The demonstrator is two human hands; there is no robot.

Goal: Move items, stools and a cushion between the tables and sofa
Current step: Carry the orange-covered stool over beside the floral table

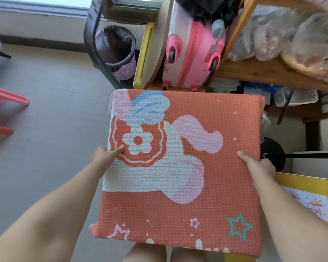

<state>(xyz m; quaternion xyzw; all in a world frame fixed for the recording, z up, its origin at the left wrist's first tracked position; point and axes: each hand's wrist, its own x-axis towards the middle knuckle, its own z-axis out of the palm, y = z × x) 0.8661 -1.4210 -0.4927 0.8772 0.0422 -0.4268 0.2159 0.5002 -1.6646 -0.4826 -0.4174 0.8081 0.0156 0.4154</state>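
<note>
Head: both hands' fingers [119, 149] gripping cushion [206, 129]

Both hands grip a square orange waffle-weave cushion [186, 167]: left hand [106, 157] at nine o'clock, right hand [259, 167] at three

No text can be read anywhere. At about four o'clock, a white sheet [311, 207] on a yellow box [307, 181] carries red brush-like marks, too blurred and cut off to make out.
</note>
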